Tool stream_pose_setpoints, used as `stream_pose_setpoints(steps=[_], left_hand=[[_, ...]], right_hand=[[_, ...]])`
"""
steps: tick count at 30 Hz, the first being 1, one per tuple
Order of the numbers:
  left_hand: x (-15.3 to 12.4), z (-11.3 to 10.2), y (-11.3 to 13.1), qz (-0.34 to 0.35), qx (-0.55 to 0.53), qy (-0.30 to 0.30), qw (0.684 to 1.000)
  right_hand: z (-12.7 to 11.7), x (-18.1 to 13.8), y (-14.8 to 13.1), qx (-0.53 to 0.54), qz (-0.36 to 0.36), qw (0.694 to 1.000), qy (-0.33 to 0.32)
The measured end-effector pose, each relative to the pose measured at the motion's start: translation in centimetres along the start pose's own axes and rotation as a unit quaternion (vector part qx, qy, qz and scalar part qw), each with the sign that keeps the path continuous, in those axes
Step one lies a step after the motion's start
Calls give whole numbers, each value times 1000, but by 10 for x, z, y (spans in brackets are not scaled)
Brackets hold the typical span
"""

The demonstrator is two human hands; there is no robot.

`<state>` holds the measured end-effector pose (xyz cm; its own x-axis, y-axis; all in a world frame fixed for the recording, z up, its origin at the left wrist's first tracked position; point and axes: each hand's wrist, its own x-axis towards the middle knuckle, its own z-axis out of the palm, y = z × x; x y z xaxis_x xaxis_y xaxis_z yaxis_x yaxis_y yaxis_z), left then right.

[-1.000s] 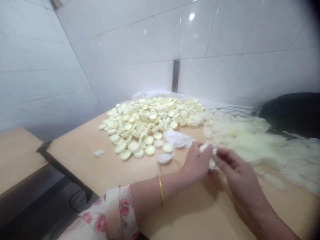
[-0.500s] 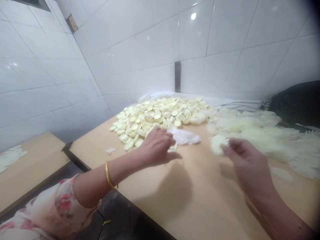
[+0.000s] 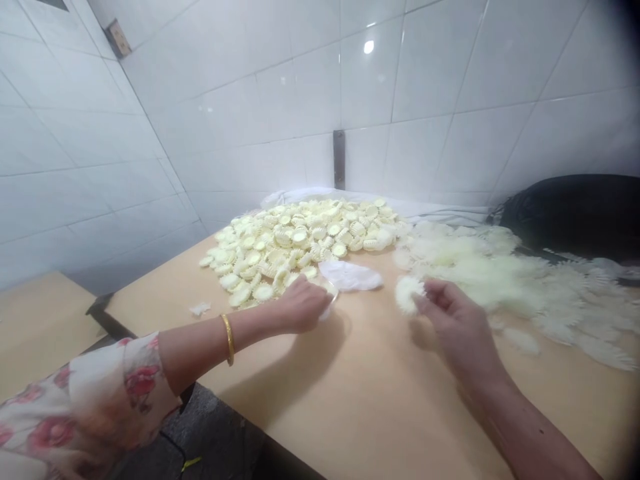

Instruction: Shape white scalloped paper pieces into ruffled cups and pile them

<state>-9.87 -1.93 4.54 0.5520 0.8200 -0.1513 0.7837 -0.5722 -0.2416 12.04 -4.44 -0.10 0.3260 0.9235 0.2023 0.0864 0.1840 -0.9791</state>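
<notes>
My left hand [image 3: 304,303] rests curled on the tan table [image 3: 380,393] at the near edge of a heap of pale yellow round fluted cups [image 3: 295,243], its fingers closed around a small cup at its right side. My right hand [image 3: 453,320] pinches a flat, frilly white disc [image 3: 407,293] between thumb and fingers, just above the table. A flat white sheet piece [image 3: 350,275] lies between the two hands, beside the heap.
A loose spread of frilly pale discs [image 3: 505,273] covers the table's right side. A dark bag [image 3: 575,213] sits at the back right against the white tiled wall. A second tan table [image 3: 35,320] stands lower left, across a gap.
The hands parted: my left hand went left to the cup heap and curled shut there; my right hand kept the frilly disc and stayed at the right.
</notes>
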Motion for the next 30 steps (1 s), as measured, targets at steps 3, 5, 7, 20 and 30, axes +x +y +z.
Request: stream_pose_setpoints(steps=[3,5,7,20,30], left_hand=[[0,2,-2,-11,-33,16,999],[-1,1,-6,7,-67,42,997],[-3,-2,-9,21,-94,57,994],[17,3,64,158,-129,358,911],[46,12,83,35,-534,378,756]], right_hand=[[1,2,2,39,12,999,-7],[2,4,5,77,21,997,-11],[2,7,8,115,29,993,-12],[5,6,5,224,108,967,-51],[4,10,4,262,105,958,-59]])
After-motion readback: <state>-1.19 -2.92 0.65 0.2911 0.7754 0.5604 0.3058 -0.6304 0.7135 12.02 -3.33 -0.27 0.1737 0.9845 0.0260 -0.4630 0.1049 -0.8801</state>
